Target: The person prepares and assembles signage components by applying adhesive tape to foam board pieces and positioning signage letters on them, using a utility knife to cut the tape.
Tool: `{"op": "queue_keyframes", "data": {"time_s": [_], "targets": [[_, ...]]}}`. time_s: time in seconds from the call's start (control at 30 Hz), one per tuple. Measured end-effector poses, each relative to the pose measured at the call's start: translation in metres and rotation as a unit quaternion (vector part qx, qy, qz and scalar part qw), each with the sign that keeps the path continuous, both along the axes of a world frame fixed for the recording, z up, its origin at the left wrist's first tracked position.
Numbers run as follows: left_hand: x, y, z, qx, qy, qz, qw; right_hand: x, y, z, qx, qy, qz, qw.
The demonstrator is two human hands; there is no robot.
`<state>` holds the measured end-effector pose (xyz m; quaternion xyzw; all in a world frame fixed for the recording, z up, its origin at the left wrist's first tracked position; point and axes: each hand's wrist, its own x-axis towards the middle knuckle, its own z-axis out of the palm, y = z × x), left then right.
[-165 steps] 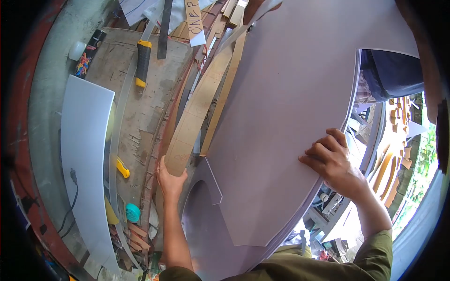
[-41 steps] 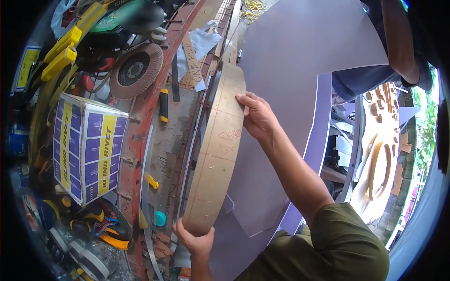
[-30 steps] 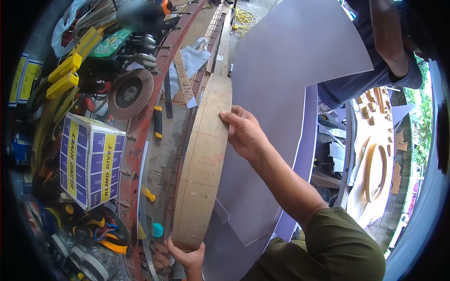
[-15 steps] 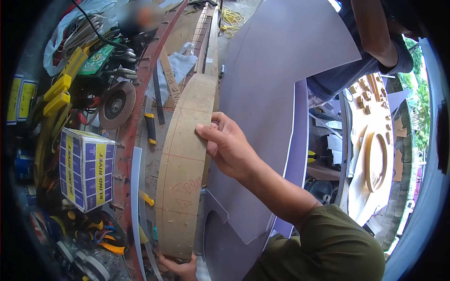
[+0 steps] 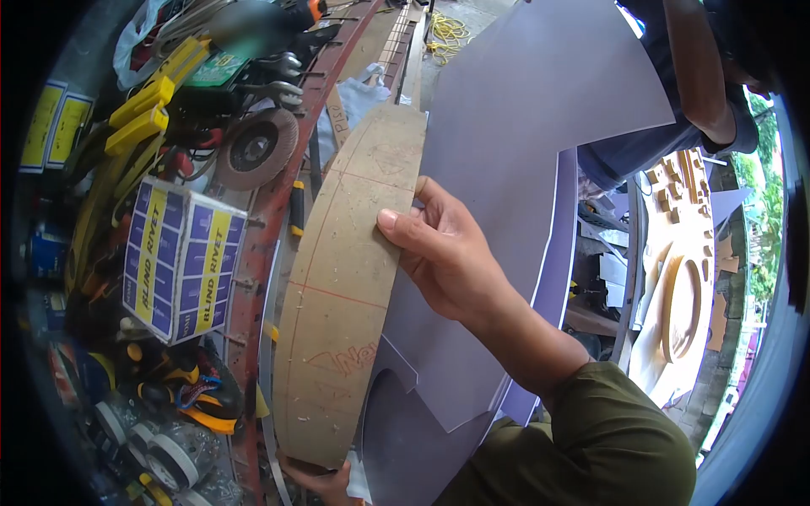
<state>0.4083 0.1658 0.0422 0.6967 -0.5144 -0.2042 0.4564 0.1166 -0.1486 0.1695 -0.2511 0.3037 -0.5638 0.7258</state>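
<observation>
A long curved brown board (image 5: 342,278), marked with red cross lines, a line along its edge and red handwriting, is held up lengthwise in front of me. My right hand (image 5: 443,249) pinches its right edge in the upper half, thumb on the near face and fingers behind. At the lower end my left hand (image 5: 319,482) grips the board from beneath; part of that hand is hidden by the board and the frame edge. Large grey sheets (image 5: 498,194) with cut-out outlines lie just right of the board, partly behind my right forearm.
Left of the red metal rail (image 5: 245,371) stand a blind rivet box (image 5: 181,261), a flap disc (image 5: 257,148), wrenches (image 5: 274,76) and yellow-handled tools (image 5: 139,126). Another person's arm (image 5: 700,76) is at upper right, near a bright table with a wooden ring (image 5: 682,308). Yellow cord (image 5: 447,38) lies at the back.
The board has come closer and its upper end has shifted up and right, with my right hand on it. The view has swung slightly, so the surroundings appear shifted right.
</observation>
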Motion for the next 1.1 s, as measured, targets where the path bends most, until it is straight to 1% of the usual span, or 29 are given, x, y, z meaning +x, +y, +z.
{"op": "queue_keyframes", "data": {"time_s": [0.07,0.13,0.23,0.27,0.33,0.43,0.47,0.53,0.6,0.67,0.7,0.77,0.83,0.9,0.93,1.0,1.07,1.1], "targets": [[-0.003,-0.002,0.005,-0.007,0.021,0.016,1.0,0.004,0.001,0.006,-0.011,0.001,0.006,1.0],[-0.002,-0.002,0.009,-0.01,-0.001,0.007,1.0,0.007,0.0,0.01,-0.02,-0.005,0.011,1.0],[0.008,0.002,0.0,0.005,-0.095,-0.039,0.995,0.006,0.003,0.016,-0.021,0.006,0.005,1.0],[0.014,0.007,-0.005,0.017,-0.126,-0.048,0.991,0.007,0.005,0.019,-0.039,0.008,0.003,0.999],[0.011,0.001,0.001,0.026,-0.152,-0.045,0.987,0.009,0.01,0.032,-0.072,0.014,-0.004,0.997],[0.004,-0.003,0.006,0.011,-0.142,-0.002,0.99,0.013,0.016,0.058,-0.135,0.014,0.0,0.991],[0.004,0.001,-0.003,0.001,-0.143,0.02,0.99,0.015,0.015,0.058,-0.132,0.017,0.01,0.991],[0.002,0.003,-0.004,-0.008,-0.141,0.038,0.989,0.02,0.012,0.055,-0.124,0.024,0.029,0.992],[-0.001,0.002,-0.006,-0.004,-0.132,0.035,0.991,0.02,0.012,0.051,-0.115,0.025,0.016,0.993],[0.006,0.005,-0.015,0.015,-0.162,0.015,0.987,0.02,0.011,0.047,-0.101,0.046,-0.001,0.994],[0.007,0.004,-0.013,0.027,-0.176,0.003,0.984,0.02,0.011,0.044,-0.094,0.044,-0.011,0.995],[0.0,-0.006,-0.011,0.01,-0.141,-0.02,0.99,0.014,0.008,0.037,-0.079,0.04,-0.033,0.996],[-0.009,-0.017,-0.011,0.008,-0.089,-0.037,0.995,0.004,0.0,0.025,-0.068,0.073,-0.043,0.994],[-0.016,-0.022,-0.027,0.018,-0.021,-0.052,0.998,-0.015,-0.019,0.003,-0.06,0.098,-0.036,0.993],[-0.025,-0.031,-0.038,0.031,-0.022,-0.044,0.998,-0.025,-0.029,-0.01,-0.05,0.1,-0.03,0.993],[-0.054,-0.065,-0.04,0.032,-0.062,-0.045,0.997,-0.046,-0.053,-0.037,-0.035,0.107,-0.021,0.993],[-0.081,-0.103,-0.045,0.019,-0.096,-0.065,0.993,-0.067,-0.074,-0.069,0.005,0.122,-0.037,0.992],[-0.093,-0.116,-0.056,0.017,-0.102,-0.069,0.992,-0.076,-0.083,-0.086,0.025,0.13,-0.046,0.99]]}}
